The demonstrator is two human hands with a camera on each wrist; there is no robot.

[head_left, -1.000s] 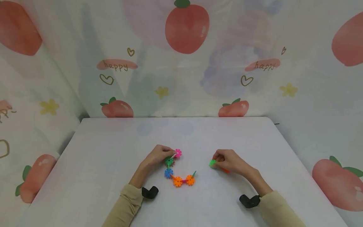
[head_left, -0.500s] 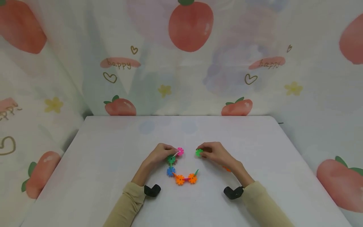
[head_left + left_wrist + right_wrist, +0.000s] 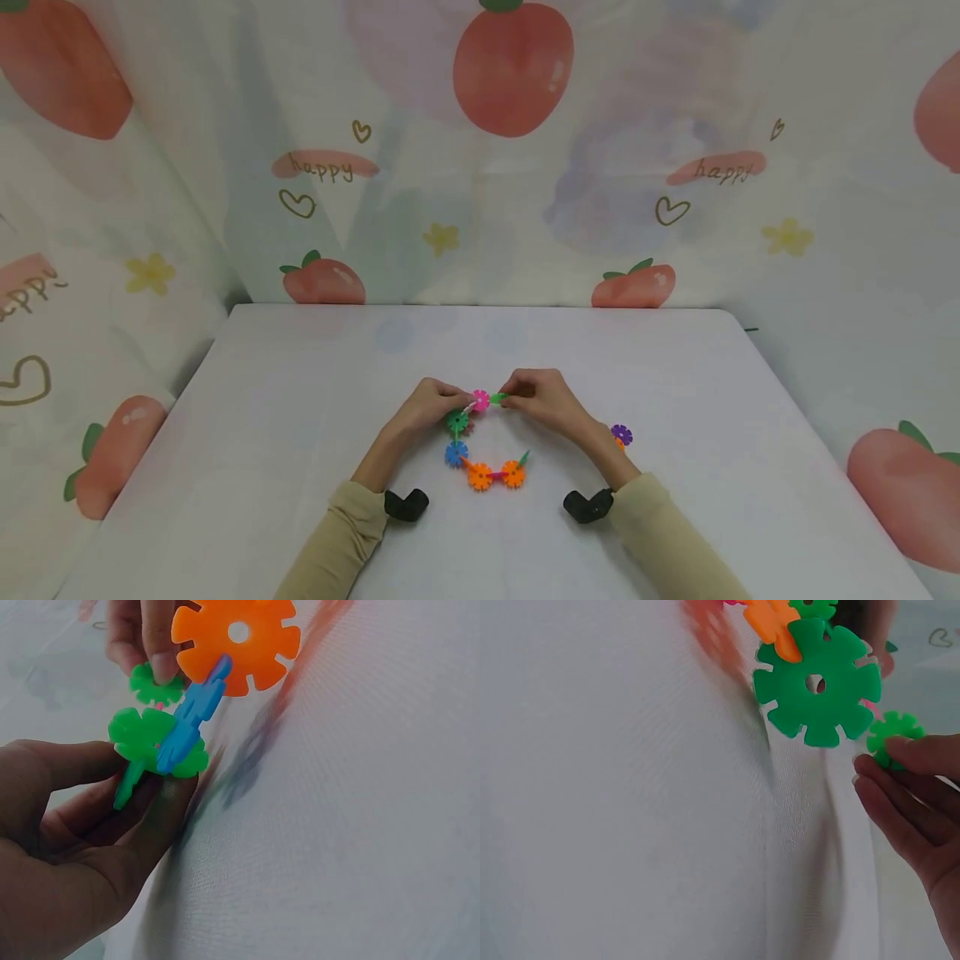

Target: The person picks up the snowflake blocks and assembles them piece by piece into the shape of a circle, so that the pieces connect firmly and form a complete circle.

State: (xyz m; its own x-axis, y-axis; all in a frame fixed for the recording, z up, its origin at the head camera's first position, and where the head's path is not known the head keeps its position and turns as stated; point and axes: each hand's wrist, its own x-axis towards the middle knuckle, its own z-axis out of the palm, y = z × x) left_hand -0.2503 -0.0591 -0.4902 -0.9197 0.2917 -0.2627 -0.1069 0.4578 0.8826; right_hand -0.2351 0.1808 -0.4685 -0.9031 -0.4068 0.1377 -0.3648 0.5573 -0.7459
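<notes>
Two bare hands are held over a white table (image 3: 360, 358), and a chain (image 3: 456, 450) of slotted, flower-shaped plastic discs is arranged between them as an arc opening toward the right. The upper end of the chain is gripped by the left hand (image 3: 429, 407); in the left wrist view, a green disc is pinched between its thumb and fingers. A bright green disc (image 3: 498, 399) is pinched between the thumb and fingers of the right hand (image 3: 546, 400). This disc is turned nearly edge-on and is placed against the pink disc (image 3: 481, 401) at the chain's upper end; whether their slots are engaged cannot be told.

Below the left hand, the arc is formed by a dark green disc (image 3: 457, 422), a blue disc (image 3: 456, 454) and two orange discs (image 3: 480, 477), between which a magenta piece (image 3: 497, 475) is seen edge-on. The lower end is finished by a tilted green disc (image 3: 524, 459), seen broad-faced in the right wrist view.

Beyond the right forearm, a purple disc (image 3: 621, 434) is placed beside an orange piece (image 3: 620, 445), which is partly hidden by the arm. The far side is closed by a backdrop (image 3: 480, 192) printed with red fruit.
</notes>
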